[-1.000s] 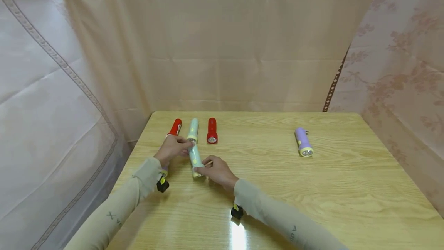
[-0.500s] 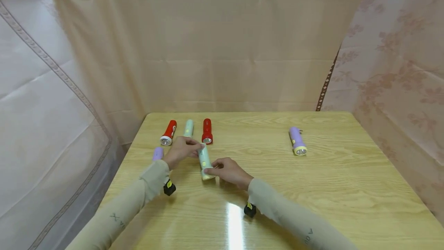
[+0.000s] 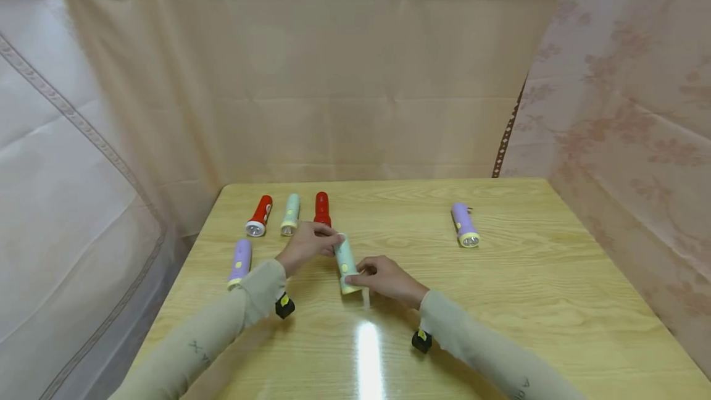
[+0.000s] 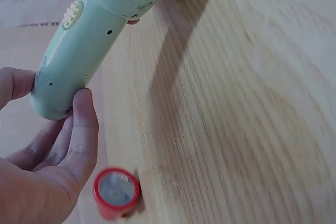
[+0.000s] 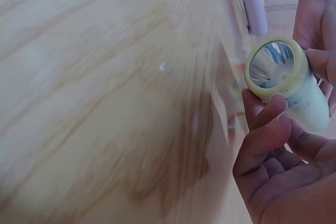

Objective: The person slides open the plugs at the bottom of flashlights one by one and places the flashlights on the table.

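Both hands hold a mint-green flashlight (image 3: 345, 258) with a pale yellow rim and button, tilted above the table. My left hand (image 3: 308, 244) pinches its tail end between thumb and fingers, seen closely in the left wrist view on the flashlight's body (image 4: 79, 45). At the lens end, my right hand (image 3: 389, 278) grips the head. The right wrist view looks into the shiny lens (image 5: 273, 66), with my right fingers beneath its rim. Just behind my left hand lies a dark red flashlight (image 3: 322, 207), its lens end partly hidden by that hand.
A red-and-white flashlight (image 3: 260, 215) and another mint-green one (image 3: 291, 213) lie at the back left of the wooden table (image 3: 533, 301). One purple flashlight (image 3: 241, 261) rests beside my left sleeve. Farther right lies a second purple flashlight (image 3: 464, 225). Cloth hangs behind the table.
Both hands have carried the mint-green flashlight to the right, from in front of the other mint one to in front of the dark red one. The left purple flashlight is now uncovered.
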Action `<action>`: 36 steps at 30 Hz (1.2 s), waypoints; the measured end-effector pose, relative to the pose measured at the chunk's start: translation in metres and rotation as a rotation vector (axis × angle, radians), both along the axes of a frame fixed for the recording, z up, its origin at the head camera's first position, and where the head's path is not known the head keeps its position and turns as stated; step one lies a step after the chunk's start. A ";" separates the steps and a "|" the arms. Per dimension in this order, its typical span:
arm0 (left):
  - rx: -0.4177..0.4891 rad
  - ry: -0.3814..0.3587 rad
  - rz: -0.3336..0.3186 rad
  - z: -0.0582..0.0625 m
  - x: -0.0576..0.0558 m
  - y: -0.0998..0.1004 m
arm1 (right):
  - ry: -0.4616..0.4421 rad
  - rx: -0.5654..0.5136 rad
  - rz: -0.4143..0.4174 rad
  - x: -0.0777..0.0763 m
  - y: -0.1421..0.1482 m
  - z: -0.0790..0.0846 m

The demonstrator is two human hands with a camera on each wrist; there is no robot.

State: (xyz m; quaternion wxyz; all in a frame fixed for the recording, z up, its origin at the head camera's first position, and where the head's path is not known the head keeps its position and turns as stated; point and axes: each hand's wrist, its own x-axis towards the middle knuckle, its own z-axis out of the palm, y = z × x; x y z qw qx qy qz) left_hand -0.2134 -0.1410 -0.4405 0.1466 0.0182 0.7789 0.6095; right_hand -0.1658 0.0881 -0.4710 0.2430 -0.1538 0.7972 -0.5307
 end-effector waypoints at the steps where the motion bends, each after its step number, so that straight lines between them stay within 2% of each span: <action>1: 0.000 -0.003 -0.005 0.000 0.000 0.003 | 0.003 0.000 0.002 0.001 0.003 0.000; 6: 0.002 -0.007 -0.027 -0.002 0.002 0.015 | 0.002 -0.002 0.013 0.004 0.015 0.001; 15: -0.019 0.029 -0.050 -0.002 0.006 0.034 | -0.018 0.017 0.013 0.005 0.036 -0.003; 24: -0.015 0.052 -0.060 -0.001 0.007 0.045 | -0.014 0.032 -0.005 0.004 0.047 -0.003; 36: -0.035 0.149 -0.090 0.001 0.009 0.052 | -0.009 0.012 -0.059 0.005 0.053 -0.006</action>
